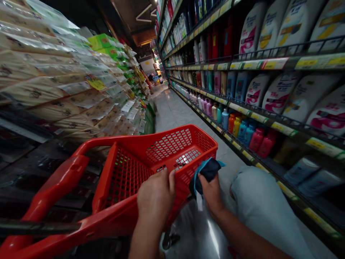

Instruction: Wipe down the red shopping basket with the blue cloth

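i'm watching through the head camera, and my left hand (155, 198) sits against the near wall of the red shopping basket (172, 138). its fingers (149, 190) are pressed together and lightly curled, with the thumb raised at the side. i can't tell whether they're gripping the wall or only resting on it.

my right hand (211, 194) is just beside the left, holding a dark blue cloth (207, 172) with a light blue edge. the cloth sits over the basket's near right corner and looks pinched, though it hides most of the fingers, so i can't tell exactly how they're set. a small white tag (199, 202) hangs below it.

under my hands there's a shiny silver bag (196, 233) with a black clip (169, 241) near its left side. a bulky pale blue thing (258, 205) lies right of my right arm, but i can't make out what it is.

the basket's long red handle (51, 194) runs off to the lower left. shelves of shampoo bottles (277, 97) line the aisle on the right, with stacks of plastic-wrapped packs (54, 72) on the left and a tiled floor (172, 111) between them.
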`<state>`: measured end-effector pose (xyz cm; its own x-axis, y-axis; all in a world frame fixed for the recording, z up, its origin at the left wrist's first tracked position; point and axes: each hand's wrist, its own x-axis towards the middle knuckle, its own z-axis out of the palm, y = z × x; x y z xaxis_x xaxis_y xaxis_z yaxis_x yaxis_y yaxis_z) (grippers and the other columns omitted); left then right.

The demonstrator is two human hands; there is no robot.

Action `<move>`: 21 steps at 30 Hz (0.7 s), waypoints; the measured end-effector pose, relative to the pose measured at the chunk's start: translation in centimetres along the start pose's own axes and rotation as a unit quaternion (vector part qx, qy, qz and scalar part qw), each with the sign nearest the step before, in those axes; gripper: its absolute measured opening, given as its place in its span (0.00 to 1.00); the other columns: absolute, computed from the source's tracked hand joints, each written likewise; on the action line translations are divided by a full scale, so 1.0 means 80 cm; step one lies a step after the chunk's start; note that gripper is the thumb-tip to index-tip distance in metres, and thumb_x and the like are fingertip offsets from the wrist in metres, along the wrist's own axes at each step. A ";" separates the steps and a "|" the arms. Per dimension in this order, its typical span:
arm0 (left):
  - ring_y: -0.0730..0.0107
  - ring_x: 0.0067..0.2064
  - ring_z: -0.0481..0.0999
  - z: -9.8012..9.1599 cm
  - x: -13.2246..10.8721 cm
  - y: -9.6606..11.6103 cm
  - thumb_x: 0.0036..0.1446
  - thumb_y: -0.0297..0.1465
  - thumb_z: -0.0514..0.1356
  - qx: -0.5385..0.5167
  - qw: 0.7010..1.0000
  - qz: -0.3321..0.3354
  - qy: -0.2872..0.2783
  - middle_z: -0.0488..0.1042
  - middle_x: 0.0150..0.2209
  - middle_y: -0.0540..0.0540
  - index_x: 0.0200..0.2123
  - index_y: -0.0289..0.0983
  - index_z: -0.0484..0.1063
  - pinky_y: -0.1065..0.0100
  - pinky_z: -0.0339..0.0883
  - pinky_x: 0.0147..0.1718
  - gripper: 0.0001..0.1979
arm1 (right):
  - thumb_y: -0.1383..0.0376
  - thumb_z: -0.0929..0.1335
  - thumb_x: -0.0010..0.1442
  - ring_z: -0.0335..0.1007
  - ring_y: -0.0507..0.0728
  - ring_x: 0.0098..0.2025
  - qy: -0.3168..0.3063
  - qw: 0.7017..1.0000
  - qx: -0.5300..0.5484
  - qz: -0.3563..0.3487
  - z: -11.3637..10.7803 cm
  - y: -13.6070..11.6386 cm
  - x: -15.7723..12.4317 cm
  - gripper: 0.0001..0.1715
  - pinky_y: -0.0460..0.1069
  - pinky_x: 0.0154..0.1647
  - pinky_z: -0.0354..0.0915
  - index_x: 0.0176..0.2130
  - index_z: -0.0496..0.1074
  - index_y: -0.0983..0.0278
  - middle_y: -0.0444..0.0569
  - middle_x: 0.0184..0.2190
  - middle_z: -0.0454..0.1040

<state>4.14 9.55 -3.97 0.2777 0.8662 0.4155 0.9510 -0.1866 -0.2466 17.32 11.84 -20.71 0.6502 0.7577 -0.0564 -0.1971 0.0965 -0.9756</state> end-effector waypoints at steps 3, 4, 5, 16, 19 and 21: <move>0.62 0.26 0.78 0.036 0.027 0.055 0.68 0.35 0.51 -0.026 0.998 0.025 0.041 0.79 0.25 0.48 0.28 0.40 0.73 0.63 0.55 0.26 0.17 | 0.55 0.71 0.50 0.74 0.62 0.49 0.031 0.999 0.006 0.008 -0.007 0.004 0.031 0.34 0.58 0.55 0.67 0.54 0.67 0.63 0.54 0.48 0.76; 0.61 0.26 0.78 0.046 0.032 0.067 0.68 0.35 0.50 -0.025 0.998 0.031 0.054 0.78 0.24 0.47 0.28 0.39 0.73 0.62 0.55 0.27 0.18 | 0.55 0.71 0.50 0.74 0.61 0.47 0.053 0.999 0.012 0.002 -0.009 -0.002 0.052 0.34 0.58 0.55 0.68 0.54 0.66 0.63 0.54 0.48 0.76; 0.60 0.26 0.77 0.054 0.036 0.074 0.68 0.36 0.50 -0.023 0.997 0.038 0.063 0.77 0.24 0.46 0.27 0.39 0.72 0.61 0.55 0.27 0.19 | 0.56 0.71 0.50 0.74 0.61 0.46 0.074 0.997 0.016 -0.010 -0.011 -0.011 0.075 0.34 0.58 0.54 0.68 0.54 0.66 0.63 0.54 0.47 0.76; 0.64 0.25 0.71 0.055 0.007 0.059 0.66 0.34 0.55 -0.070 0.975 0.142 0.158 0.71 0.21 0.51 0.26 0.41 0.67 0.61 0.56 0.31 0.14 | 0.74 0.64 0.47 0.71 0.62 0.52 -0.172 0.852 -0.388 -0.307 -0.034 -0.121 0.199 0.27 0.54 0.58 0.64 0.47 0.74 0.64 0.53 0.49 0.75; 0.65 0.25 0.70 0.050 -0.006 0.050 0.66 0.33 0.54 -0.106 0.968 0.162 0.157 0.71 0.21 0.51 0.26 0.41 0.67 0.60 0.55 0.31 0.14 | 0.74 0.65 0.51 0.70 0.63 0.52 -0.210 0.771 -0.514 -0.312 -0.023 -0.136 0.202 0.27 0.54 0.54 0.64 0.50 0.74 0.64 0.54 0.51 0.75; 0.65 0.25 0.69 0.046 -0.015 0.041 0.66 0.32 0.54 -0.133 0.963 0.176 0.153 0.71 0.21 0.52 0.26 0.41 0.68 0.60 0.55 0.30 0.13 | 0.73 0.64 0.55 0.68 0.65 0.52 -0.207 0.719 -0.578 -0.326 -0.012 -0.145 0.204 0.25 0.55 0.51 0.64 0.51 0.74 0.63 0.55 0.52 0.74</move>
<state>6.45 9.58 -8.50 0.5778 0.5576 0.5960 0.7802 -0.5917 -0.2028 30.92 22.49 -10.53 0.0074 0.9448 0.3277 0.9476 0.0980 -0.3040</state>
